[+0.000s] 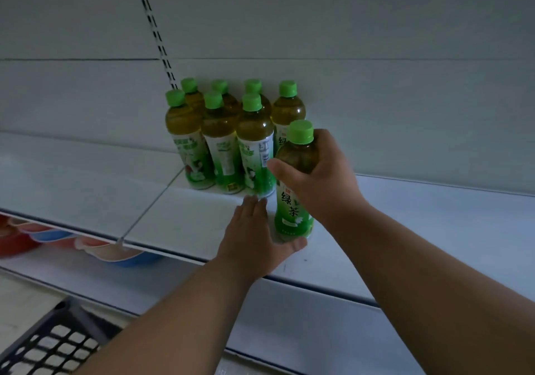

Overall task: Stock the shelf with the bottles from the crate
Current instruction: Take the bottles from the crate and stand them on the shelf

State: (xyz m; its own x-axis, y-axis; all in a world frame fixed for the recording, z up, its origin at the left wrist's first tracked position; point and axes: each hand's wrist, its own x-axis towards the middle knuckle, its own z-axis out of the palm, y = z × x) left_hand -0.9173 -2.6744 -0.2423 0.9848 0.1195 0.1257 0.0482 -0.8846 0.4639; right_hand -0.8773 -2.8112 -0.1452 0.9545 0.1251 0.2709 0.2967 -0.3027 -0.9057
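Note:
Several green tea bottles [223,140] with green caps stand in two rows at the back of the white shelf [419,218]. My right hand [318,177] grips the upper body of one more green tea bottle [293,201], which stands upright on the shelf in front of the group's right end. My left hand [254,235] lies flat on the shelf just left of that bottle's base, fingers stretched toward the front row, thumb under the bottle's foot. A corner of the dark plastic crate [49,343] shows at the bottom left.
A wire divider [150,204] runs front to back across the shelf, left of the bottles. A slotted upright [153,27] climbs the back wall. Coloured plastic bowls [95,247] sit on the lower shelf at the left.

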